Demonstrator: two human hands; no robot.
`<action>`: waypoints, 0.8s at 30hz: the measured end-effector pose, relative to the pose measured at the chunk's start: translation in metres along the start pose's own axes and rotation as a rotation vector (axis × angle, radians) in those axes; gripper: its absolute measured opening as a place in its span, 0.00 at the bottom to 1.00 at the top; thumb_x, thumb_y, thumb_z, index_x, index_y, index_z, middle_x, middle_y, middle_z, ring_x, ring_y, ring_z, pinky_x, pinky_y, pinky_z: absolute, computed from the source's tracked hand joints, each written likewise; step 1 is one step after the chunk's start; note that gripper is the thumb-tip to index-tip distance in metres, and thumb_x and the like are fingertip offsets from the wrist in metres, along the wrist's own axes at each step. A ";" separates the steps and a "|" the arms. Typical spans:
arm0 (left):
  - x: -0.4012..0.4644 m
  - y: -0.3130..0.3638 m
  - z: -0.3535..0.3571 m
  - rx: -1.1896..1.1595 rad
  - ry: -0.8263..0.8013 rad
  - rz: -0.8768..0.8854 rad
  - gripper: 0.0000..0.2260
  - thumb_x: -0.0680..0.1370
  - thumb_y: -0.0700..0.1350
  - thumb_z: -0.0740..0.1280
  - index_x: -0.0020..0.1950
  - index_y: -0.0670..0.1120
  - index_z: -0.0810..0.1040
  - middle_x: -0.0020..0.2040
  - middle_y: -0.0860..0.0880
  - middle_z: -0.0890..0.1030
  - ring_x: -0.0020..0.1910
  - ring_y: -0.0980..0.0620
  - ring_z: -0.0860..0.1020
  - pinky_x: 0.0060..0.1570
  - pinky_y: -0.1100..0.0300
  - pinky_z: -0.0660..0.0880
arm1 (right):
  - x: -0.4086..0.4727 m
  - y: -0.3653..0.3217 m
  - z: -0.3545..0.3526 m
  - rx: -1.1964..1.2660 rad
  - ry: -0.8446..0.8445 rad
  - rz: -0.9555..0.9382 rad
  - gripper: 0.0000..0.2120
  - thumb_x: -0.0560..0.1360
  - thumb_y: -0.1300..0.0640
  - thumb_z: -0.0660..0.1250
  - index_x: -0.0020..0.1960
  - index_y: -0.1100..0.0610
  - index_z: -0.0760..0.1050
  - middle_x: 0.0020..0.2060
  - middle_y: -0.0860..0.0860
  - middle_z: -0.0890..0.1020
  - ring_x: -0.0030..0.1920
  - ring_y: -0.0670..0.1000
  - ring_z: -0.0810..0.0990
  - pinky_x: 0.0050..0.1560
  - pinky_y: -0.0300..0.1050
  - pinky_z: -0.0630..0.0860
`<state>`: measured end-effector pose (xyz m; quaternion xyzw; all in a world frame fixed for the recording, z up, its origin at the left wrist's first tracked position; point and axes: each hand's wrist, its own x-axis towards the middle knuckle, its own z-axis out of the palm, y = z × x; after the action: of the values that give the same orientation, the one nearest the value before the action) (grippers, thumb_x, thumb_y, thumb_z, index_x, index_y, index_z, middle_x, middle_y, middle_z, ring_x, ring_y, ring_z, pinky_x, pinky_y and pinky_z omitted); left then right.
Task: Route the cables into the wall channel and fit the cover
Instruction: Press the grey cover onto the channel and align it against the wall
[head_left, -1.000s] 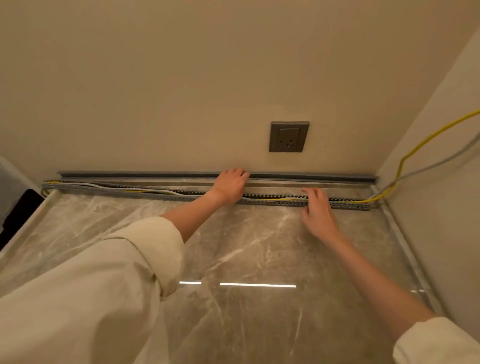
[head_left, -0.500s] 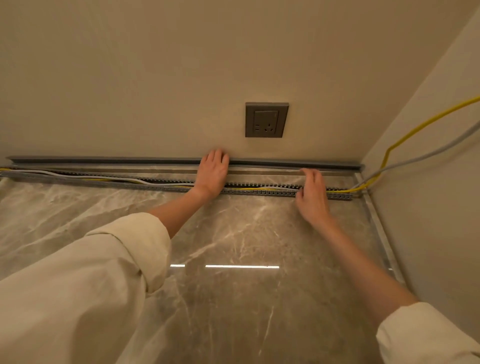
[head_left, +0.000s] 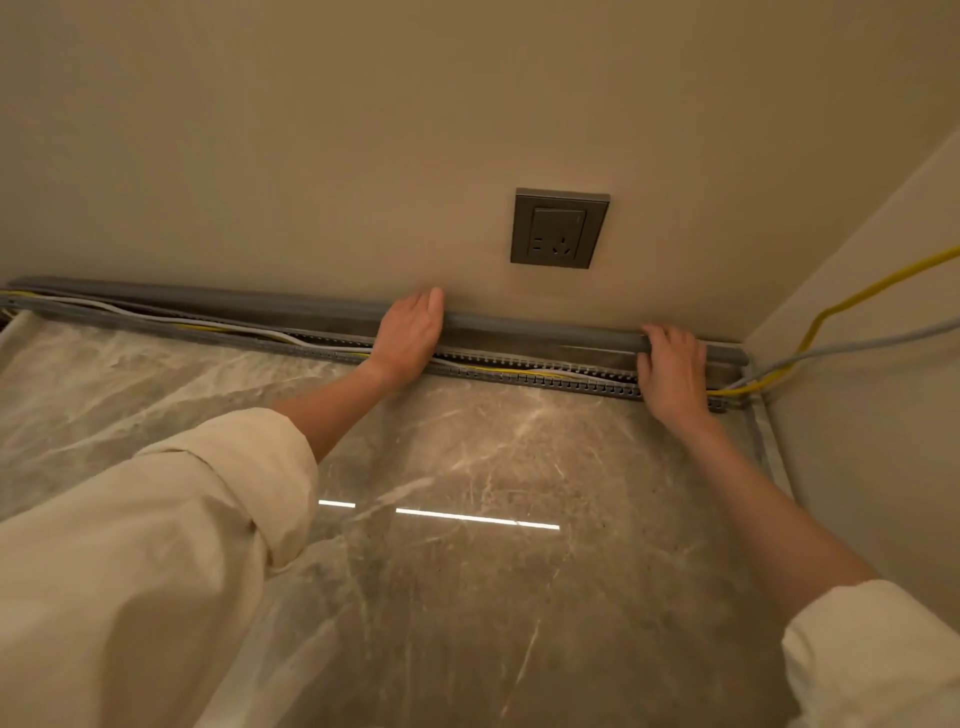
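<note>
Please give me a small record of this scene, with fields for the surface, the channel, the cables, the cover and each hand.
surface: marble top, meeting the wall
channel: slotted grey channel, open on top
cables: yellow cable and grey cable enter from the right; a white cable also lies inside
cover: grey cover, against the wall, not fitted
left hand: flat on the cover
right hand: fingers on the cover's right end
socket: on the wall above
</note>
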<state>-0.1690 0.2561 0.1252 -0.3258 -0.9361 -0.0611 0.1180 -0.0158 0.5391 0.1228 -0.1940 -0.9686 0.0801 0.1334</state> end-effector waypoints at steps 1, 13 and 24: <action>0.000 -0.003 -0.002 -0.055 0.023 -0.016 0.11 0.68 0.27 0.58 0.47 0.38 0.68 0.41 0.36 0.75 0.41 0.37 0.73 0.40 0.48 0.67 | 0.002 0.000 -0.001 -0.011 0.004 -0.018 0.15 0.76 0.63 0.61 0.63 0.62 0.71 0.55 0.63 0.77 0.57 0.63 0.72 0.62 0.56 0.63; -0.042 -0.025 -0.004 0.012 0.029 0.008 0.12 0.70 0.32 0.60 0.53 0.38 0.71 0.49 0.39 0.73 0.47 0.41 0.69 0.47 0.51 0.67 | -0.034 -0.008 0.015 0.139 -0.071 -0.135 0.24 0.73 0.46 0.68 0.64 0.57 0.72 0.51 0.60 0.73 0.53 0.60 0.69 0.56 0.52 0.63; -0.024 -0.011 -0.003 -0.153 -0.229 0.173 0.18 0.77 0.51 0.64 0.60 0.41 0.71 0.56 0.40 0.74 0.55 0.41 0.72 0.57 0.48 0.68 | -0.029 0.009 -0.001 0.125 -0.131 -0.224 0.16 0.75 0.55 0.66 0.61 0.60 0.74 0.52 0.59 0.74 0.53 0.59 0.73 0.56 0.54 0.70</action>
<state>-0.1565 0.2328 0.1213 -0.4179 -0.9045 -0.0841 -0.0098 0.0135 0.5365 0.1157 -0.0706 -0.9839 0.1375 0.0899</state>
